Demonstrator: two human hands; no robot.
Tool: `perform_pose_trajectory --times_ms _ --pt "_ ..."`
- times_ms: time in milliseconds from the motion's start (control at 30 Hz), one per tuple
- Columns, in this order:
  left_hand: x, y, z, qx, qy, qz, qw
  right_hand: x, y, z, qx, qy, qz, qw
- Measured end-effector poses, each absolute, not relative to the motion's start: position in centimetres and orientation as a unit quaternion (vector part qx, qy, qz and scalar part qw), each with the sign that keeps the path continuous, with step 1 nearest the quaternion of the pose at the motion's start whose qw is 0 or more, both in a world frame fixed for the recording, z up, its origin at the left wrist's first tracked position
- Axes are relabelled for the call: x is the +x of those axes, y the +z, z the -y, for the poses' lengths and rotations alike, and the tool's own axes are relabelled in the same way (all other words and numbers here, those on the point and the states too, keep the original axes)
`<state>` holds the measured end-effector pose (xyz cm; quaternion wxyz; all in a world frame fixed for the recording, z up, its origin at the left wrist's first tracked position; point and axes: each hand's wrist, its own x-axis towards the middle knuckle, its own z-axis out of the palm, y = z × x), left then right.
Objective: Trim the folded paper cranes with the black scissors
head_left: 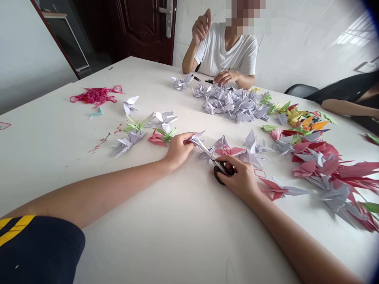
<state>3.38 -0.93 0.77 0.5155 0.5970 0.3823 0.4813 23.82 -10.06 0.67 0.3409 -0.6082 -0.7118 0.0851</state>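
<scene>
Scissors (212, 158), black-handled metal, gripped in right hand (242, 175), blades at folded pale-lilac paper crane (197, 135) pinched by left hand (179, 152).

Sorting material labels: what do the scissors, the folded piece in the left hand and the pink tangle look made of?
Scissors: blades likely steel, silvery and smooth; handles probably plastic, plain black.
Folded piece: almost surely paper, pale and matte, with thin edges and pointed folds.
Pink tangle: probably yarn or cord, matte, with loose looping strands; fibre unclear.
</scene>
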Motion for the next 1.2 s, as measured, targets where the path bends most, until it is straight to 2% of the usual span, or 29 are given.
perform_pose_trajectory --times_ms 367,500,633,900,1200 --pt "3.4 1.1 1.0 0.526 0.491 -0.360 0.593 23.9 0.8 10.0 -0.605 0.098 0.712 0.342" --pt "3.3 1.1 1.2 0.550 0.504 -0.394 0.537 24.0 0.9 10.1 -0.592 0.135 0.714 0.348" --pt "3.2 1.1 1.3 0.578 0.515 -0.405 0.487 24.3 1.1 10.1 -0.573 0.222 0.704 0.355" --pt "3.2 1.1 1.6 0.622 0.562 -0.359 0.409 24.5 1.9 10.0 -0.566 0.335 0.670 0.344" --pt "3.2 1.2 1.9 0.646 0.549 -0.338 0.409 24.3 2.1 10.0 -0.553 0.389 0.640 0.364"
